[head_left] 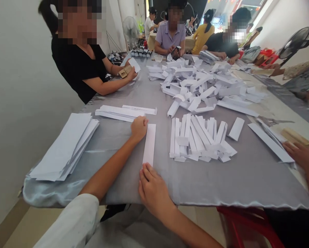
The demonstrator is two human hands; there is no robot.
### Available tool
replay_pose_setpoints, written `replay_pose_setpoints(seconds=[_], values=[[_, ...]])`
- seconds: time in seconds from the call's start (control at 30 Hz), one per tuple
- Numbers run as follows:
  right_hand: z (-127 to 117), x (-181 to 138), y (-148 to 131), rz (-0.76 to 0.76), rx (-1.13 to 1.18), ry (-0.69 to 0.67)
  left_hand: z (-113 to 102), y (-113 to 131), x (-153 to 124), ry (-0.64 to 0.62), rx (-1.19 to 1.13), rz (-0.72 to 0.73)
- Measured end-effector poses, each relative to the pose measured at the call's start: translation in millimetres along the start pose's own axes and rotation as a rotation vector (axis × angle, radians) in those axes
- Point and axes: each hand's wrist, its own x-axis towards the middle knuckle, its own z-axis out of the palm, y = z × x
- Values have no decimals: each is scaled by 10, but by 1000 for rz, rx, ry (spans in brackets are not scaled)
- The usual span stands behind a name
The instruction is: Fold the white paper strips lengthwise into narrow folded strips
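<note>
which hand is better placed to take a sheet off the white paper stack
Left, likely: the left hand sits closer to the white paper stack; the right hand is further off, at the paper strip's near end.

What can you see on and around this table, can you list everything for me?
table cover: one, grey satin, over the table
paper strip: one, white, flat between the person's hands
flat paper stack: one, white, left side of the table
small strip pile: one, white, beyond the left hand
folded strip pile: one, white, right of the single strip
folded strip heap: one large, white, mid-table
wooden piece: one, tan, held by the person in black
stool: one, red, below the near table edge
electric fans: two, one black at right, one pale far back
co-workers: at least five, around the table
left hand: one, bare, at the strip's upper end
right hand: one, bare, fingers at the strip's lower end
</note>
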Motion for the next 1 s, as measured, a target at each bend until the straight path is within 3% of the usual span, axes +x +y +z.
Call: replay_pose_setpoints(seconds=[0.1,0.2,0.3,0.43,0.77,1.0], values=[[-24,23,3,-6,14,-2,-183,-39,-159,-78,-32,117],[-32,31,3,-6,40,10,-320,-97,-384,-419,-26,295],[-19,24,7,11,66,20,-346,-133,-564,-521,39,281],[5,14,10,15,83,52,-267,-124,-529,-459,73,212],[87,15,11,-15,16,121,1,24,163,-235,101,112],[34,41,0,26,46,24,221,90,191,-82,77,52]])
